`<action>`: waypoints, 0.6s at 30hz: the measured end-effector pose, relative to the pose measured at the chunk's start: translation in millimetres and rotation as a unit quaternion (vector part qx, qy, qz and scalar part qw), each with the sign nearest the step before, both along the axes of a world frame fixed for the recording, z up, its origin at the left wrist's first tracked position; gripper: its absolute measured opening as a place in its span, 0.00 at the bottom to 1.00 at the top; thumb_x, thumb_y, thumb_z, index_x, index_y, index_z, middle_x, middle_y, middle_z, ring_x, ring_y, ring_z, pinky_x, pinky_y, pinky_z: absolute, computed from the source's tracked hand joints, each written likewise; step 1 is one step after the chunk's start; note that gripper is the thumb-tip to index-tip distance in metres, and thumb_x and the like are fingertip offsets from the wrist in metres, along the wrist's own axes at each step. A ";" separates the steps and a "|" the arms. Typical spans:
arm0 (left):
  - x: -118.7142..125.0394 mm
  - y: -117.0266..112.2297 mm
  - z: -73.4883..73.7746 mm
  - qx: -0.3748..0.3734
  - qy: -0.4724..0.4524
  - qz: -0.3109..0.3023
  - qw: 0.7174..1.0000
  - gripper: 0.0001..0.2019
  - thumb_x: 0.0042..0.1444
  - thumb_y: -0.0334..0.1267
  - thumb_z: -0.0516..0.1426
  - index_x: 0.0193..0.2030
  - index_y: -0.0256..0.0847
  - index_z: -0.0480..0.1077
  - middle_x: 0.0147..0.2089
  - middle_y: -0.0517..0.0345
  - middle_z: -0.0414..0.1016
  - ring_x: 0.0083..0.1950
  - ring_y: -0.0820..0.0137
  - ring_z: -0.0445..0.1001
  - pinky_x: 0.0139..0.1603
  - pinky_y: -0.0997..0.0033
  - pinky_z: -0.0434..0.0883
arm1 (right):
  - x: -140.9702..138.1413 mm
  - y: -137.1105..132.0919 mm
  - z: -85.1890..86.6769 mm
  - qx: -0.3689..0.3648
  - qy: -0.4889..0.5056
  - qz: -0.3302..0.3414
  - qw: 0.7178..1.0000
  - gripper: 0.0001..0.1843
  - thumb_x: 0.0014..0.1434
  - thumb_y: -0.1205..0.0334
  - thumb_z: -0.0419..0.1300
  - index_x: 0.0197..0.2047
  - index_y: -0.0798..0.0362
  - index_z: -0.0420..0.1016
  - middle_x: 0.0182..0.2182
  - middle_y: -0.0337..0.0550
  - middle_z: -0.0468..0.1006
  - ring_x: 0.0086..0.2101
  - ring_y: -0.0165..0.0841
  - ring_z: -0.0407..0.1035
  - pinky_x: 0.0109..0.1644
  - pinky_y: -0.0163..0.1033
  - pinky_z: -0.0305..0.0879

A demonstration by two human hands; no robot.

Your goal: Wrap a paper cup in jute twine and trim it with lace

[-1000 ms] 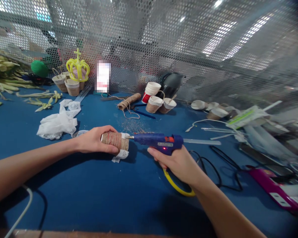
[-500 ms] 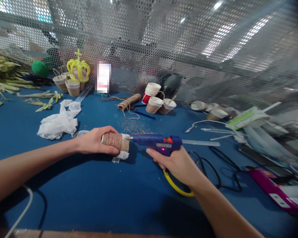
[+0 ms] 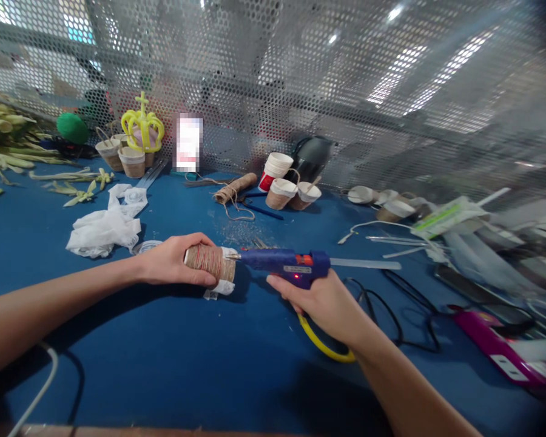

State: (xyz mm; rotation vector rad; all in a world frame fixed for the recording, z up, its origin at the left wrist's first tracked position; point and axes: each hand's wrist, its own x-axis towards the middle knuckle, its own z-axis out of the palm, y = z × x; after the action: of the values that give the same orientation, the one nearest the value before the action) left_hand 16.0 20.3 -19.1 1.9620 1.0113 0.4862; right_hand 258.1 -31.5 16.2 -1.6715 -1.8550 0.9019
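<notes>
My left hand is wrapped around a paper cup bound in brown twine, lying on its side on the blue table, white lace trim at its rim. My right hand grips a blue hot glue gun with a red light lit. Its metal nozzle touches the cup's rim end. A clear glue stick sticks out of the gun's back. The gun's black cord loops to the right.
A spool of twine, several twine-wrapped cups, a yellow crown and crumpled white lace lie further back. Glue sticks and a magenta tool crowd the right. A perforated metal screen closes the far edge.
The glue gun and my right hand have shifted slightly left, bringing the nozzle onto the cup's rim. My left hand and the cup have barely moved.
</notes>
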 end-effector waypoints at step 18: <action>-0.1 1.6 -2.8 -0.011 -0.001 0.001 1.000 0.26 0.43 0.50 0.60 0.47 0.40 0.63 0.39 0.57 0.71 0.38 0.67 0.69 0.38 0.69 0.67 | 2.3 -0.5 0.2 -0.011 0.003 -0.007 1.000 0.20 0.49 0.52 0.58 0.14 0.51 0.57 0.09 0.33 0.61 0.14 0.25 0.58 0.20 0.33 0.60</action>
State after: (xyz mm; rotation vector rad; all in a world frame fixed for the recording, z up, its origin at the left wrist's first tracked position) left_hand 16.0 21.9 -21.9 1.9413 1.0139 0.4762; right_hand 260.4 -32.1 16.4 -1.6900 -1.8340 0.9231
